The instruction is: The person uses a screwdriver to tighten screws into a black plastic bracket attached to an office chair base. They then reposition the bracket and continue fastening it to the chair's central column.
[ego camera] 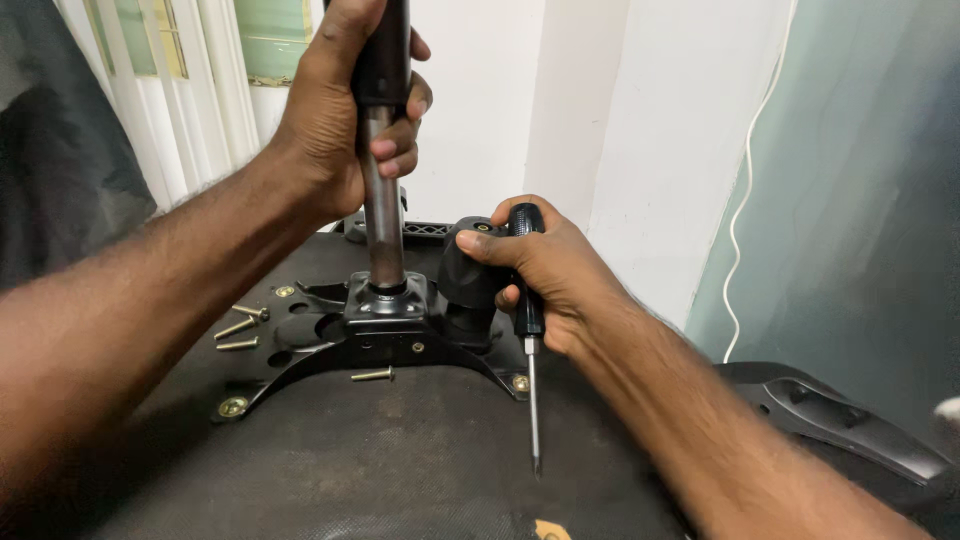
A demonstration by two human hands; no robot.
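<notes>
Two bolts seated at plate corners, approx 7 and 4 o'clock; four bolts [240, 328] loose on seat underside. My left hand [345, 110] wraps the gas-lift column [383, 215], right hand [545, 270] clutches the screwdriver [528, 330], tip down. Mounting plate [385, 335] prob. half fastened.

The top of the metal column [383, 190] runs out past the picture's upper edge inside the left hand [345, 110], the right hand [545, 275] hides most of the screwdriver [530, 330] handle, and the armrest [850, 420] is cut off at right.
</notes>
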